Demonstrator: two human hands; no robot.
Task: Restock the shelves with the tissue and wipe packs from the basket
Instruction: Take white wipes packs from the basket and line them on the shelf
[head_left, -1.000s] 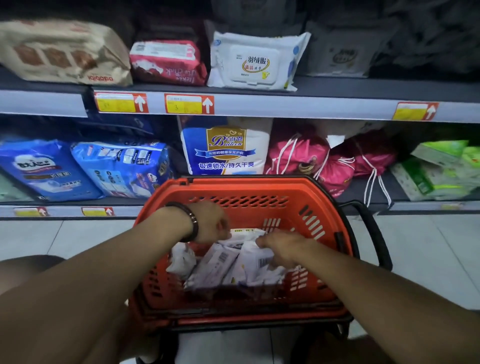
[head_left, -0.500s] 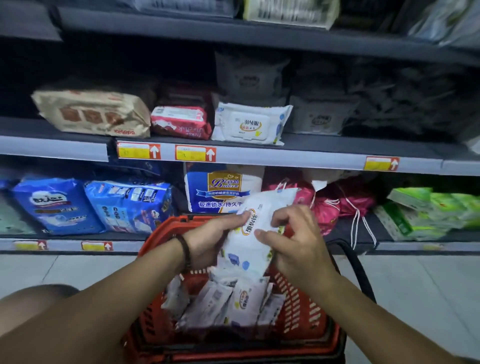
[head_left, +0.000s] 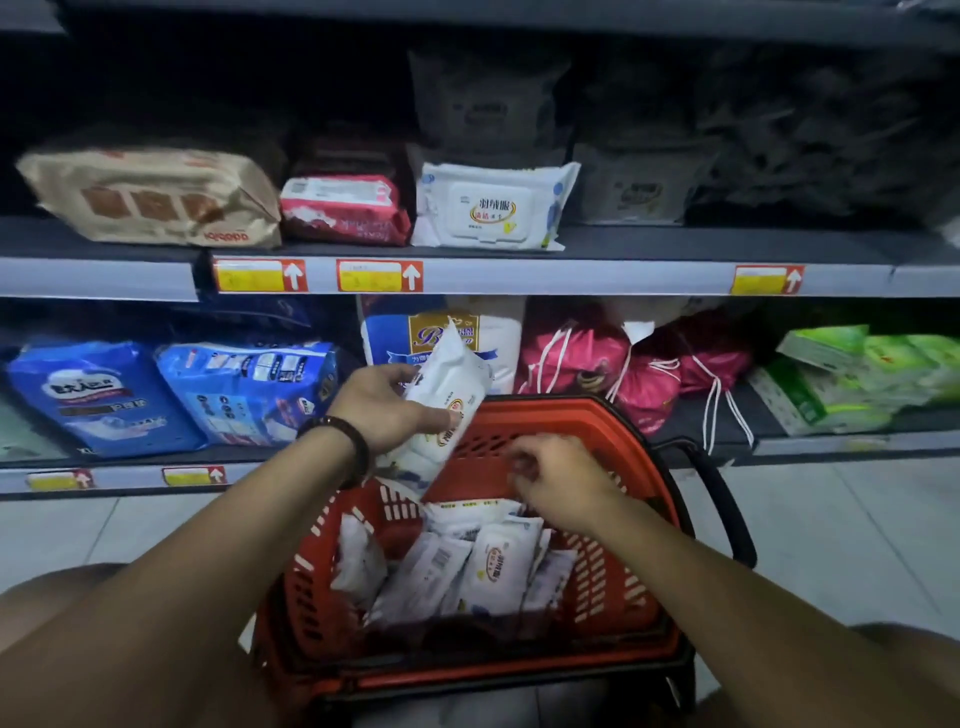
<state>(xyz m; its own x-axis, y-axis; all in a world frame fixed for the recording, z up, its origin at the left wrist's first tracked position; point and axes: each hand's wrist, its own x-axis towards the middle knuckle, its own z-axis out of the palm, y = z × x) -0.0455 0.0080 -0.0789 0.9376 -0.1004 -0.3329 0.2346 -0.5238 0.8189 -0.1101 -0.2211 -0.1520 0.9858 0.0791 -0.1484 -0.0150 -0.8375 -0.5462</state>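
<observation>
A red plastic basket (head_left: 602, 431) stands on the floor before me, with several white wipe packs (head_left: 498, 566) lying in it. My left hand (head_left: 382, 408), a dark bracelet on its wrist, grips one white wipe pack (head_left: 452, 384) held up above the basket's left rim. My right hand (head_left: 558, 475) hovers over the packs inside the basket, fingers curled downward; nothing shows in its grasp. On the middle shelf (head_left: 571, 275) lies a matching white wipe pack (head_left: 493, 208) beside a red pack (head_left: 345, 210).
A tan pack (head_left: 150, 200) lies at the middle shelf's left. The lower shelf holds blue packs (head_left: 171, 395), a blue-and-white tissue bag (head_left: 498, 338), pink drawstring bags (head_left: 644, 369) and green packs (head_left: 857, 379). The basket's black handle (head_left: 727, 514) sticks out right. Tiled floor surrounds the basket.
Both hands lifted a wipe pack out of the basket. The right hand has let go and dropped back over the basket; the left hand keeps the pack. The view tilted up.
</observation>
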